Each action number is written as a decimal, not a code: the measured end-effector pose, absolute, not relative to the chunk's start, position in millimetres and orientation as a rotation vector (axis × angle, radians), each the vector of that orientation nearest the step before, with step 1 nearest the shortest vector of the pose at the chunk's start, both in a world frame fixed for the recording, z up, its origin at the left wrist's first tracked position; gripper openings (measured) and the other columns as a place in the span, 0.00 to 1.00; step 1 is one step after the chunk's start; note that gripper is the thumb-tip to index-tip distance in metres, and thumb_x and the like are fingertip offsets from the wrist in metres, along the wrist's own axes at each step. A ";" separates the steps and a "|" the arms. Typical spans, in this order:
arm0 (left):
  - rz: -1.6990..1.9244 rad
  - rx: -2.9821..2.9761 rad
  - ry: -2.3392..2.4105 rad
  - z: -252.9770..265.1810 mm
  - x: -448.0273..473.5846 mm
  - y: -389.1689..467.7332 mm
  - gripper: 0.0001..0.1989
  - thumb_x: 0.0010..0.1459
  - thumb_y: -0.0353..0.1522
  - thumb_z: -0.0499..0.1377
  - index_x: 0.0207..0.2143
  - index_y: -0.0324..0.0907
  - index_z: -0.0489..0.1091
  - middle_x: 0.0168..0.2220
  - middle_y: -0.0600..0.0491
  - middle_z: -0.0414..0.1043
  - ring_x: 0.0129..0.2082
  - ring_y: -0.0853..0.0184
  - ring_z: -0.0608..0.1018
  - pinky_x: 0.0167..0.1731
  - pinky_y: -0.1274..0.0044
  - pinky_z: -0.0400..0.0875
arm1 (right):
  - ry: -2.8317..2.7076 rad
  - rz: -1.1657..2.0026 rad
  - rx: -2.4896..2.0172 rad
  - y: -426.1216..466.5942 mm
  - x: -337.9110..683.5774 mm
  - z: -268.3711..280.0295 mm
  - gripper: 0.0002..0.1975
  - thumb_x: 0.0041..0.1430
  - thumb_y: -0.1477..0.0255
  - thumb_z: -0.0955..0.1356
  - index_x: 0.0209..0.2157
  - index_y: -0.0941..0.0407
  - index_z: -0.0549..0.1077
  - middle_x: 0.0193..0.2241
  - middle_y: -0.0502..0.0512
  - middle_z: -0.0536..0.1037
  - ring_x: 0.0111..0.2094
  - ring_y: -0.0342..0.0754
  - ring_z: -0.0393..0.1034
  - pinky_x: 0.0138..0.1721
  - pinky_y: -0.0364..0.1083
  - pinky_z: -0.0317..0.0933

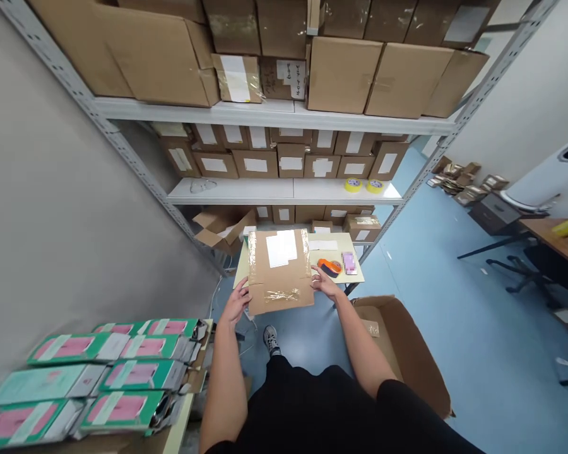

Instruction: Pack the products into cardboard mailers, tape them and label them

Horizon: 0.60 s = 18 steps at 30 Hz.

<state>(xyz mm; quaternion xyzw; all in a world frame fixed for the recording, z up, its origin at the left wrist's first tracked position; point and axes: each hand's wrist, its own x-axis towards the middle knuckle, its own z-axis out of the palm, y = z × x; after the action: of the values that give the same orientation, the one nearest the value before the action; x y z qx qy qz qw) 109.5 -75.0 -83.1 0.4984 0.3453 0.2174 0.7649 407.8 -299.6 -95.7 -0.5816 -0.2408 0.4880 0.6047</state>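
Observation:
Between my two hands is a cardboard box (260, 271) with a white label on top and shiny clear tape along its edges. My left hand (238, 302) grips its left side near the lower corner, and my right hand (325, 282) grips the right side, fingers against the edge. The box's near part overhangs a small pale table (355, 246). On that table, just right of the box, lie an orange tape dispenser (329, 267) and a small purple packet (349, 263). White paper (322, 245) lies behind them. The underside of the box is hidden.
Ahead stands a metal shelf (265, 190) with labelled boxes and two yellow tape rolls (363, 185). Left, green-and-pink packages (123, 372) are stacked on a table. A large open carton (411, 353) sits on the floor at right; an open box (224, 230) is behind left.

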 end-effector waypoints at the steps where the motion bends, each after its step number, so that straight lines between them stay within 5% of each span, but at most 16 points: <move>1: 0.462 1.084 0.733 -86.8 121.8 -63.1 0.50 0.41 0.33 0.72 0.68 0.48 0.62 0.45 0.50 0.78 0.41 0.65 0.81 0.40 0.76 0.75 | -0.547 1.109 -1.370 -294.1 414.5 -96.0 0.43 0.44 0.71 0.73 0.64 0.45 0.63 0.32 0.43 0.70 0.32 0.43 0.68 0.36 0.45 0.66; 10: 0.364 1.118 0.683 -119.5 207.7 59.3 0.48 0.40 0.29 0.67 0.67 0.48 0.64 0.45 0.51 0.77 0.35 0.71 0.79 0.34 0.81 0.71 | -0.430 1.004 -1.516 -207.1 465.0 -106.7 0.42 0.42 0.73 0.72 0.62 0.44 0.64 0.32 0.43 0.69 0.33 0.44 0.70 0.37 0.46 0.69; 18: 0.319 1.081 0.742 -164.8 242.8 118.5 0.45 0.37 0.28 0.68 0.62 0.43 0.69 0.38 0.49 0.79 0.32 0.66 0.79 0.35 0.76 0.71 | -0.339 0.872 -1.691 -147.8 473.3 -167.4 0.39 0.38 0.72 0.72 0.57 0.48 0.71 0.30 0.43 0.72 0.32 0.47 0.72 0.42 0.53 0.69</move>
<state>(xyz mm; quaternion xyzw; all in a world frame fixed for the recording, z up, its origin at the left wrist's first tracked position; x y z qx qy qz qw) 242.8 118.5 -164.8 0.5006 0.3436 0.1476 0.7807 473.3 -147.8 -167.4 -0.7200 -0.1444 0.3713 0.5682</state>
